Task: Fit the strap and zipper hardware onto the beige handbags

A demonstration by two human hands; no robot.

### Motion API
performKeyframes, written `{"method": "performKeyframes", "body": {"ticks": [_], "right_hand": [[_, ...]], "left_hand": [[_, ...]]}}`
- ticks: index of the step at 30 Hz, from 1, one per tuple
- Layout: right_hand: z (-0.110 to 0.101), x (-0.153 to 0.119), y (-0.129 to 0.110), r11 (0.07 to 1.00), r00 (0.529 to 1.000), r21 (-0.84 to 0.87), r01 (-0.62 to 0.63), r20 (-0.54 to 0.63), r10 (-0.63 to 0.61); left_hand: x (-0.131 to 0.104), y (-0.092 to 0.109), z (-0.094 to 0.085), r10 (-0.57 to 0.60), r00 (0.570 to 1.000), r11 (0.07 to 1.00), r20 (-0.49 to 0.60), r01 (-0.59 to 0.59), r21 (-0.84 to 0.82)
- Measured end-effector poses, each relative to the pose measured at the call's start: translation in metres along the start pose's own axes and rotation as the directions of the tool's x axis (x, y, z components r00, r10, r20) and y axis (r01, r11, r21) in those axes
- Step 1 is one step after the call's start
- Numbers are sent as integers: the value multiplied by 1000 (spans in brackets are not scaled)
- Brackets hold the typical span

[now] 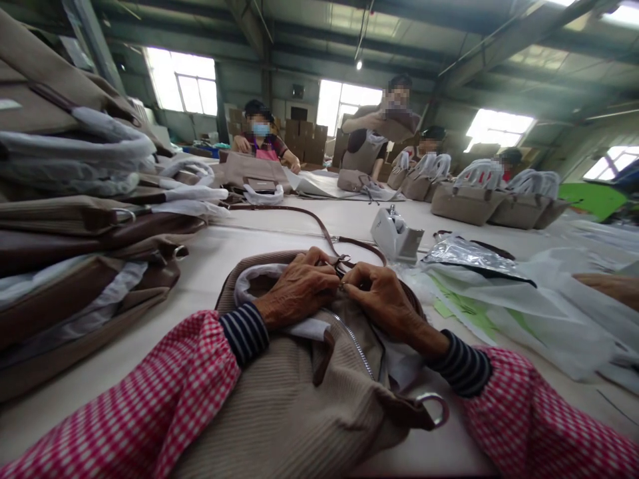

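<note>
A taupe ribbed handbag [289, 392] lies on the table in front of me, its silver zipper [357, 346] running toward me and a metal ring [439, 409] at its near end. Both hands meet at the bag's far end. My left hand [302, 286] is closed there, its fingers pinching around the metal clasp [341, 263] of a brown strap [309, 216]. Pinched just beside it, my right hand [382, 299] grips something small that its fingertips mostly hide. White wrap covers the bag's handle [247, 283], which loops beside my left wrist.
Stacked handbags [90, 266] with wrapped handles rise on the left. A white tape dispenser [397, 233] stands beyond my right hand. Clear plastic bags and white sheets [539, 299] cover the right side. Several bags [466, 203] line the far table, where co-workers [262, 136] are busy.
</note>
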State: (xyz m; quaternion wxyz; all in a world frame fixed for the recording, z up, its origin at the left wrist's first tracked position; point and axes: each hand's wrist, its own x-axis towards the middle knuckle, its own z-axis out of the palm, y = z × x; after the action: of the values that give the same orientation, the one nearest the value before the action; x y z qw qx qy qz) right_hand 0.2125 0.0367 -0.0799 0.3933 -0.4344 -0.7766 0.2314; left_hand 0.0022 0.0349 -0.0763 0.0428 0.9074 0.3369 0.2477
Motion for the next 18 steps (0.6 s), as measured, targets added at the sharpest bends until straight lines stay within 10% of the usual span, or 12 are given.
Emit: {"method": "performKeyframes", "body": {"ticks": [9, 13, 18], "right_hand": [[-53, -20, -17, 983, 973, -109, -148, 164, 165], [-48, -29, -22, 936, 882, -6, -353, 333, 335], [-29, -24, -22, 903, 879, 59, -425, 263, 397]], "left_hand": [[0, 0, -1, -15, 1000, 999, 7, 15, 34], [1, -1, 0, -16, 1000, 999, 4, 16, 47], [0, 0, 0, -10, 1000, 999, 9, 10, 45]]}}
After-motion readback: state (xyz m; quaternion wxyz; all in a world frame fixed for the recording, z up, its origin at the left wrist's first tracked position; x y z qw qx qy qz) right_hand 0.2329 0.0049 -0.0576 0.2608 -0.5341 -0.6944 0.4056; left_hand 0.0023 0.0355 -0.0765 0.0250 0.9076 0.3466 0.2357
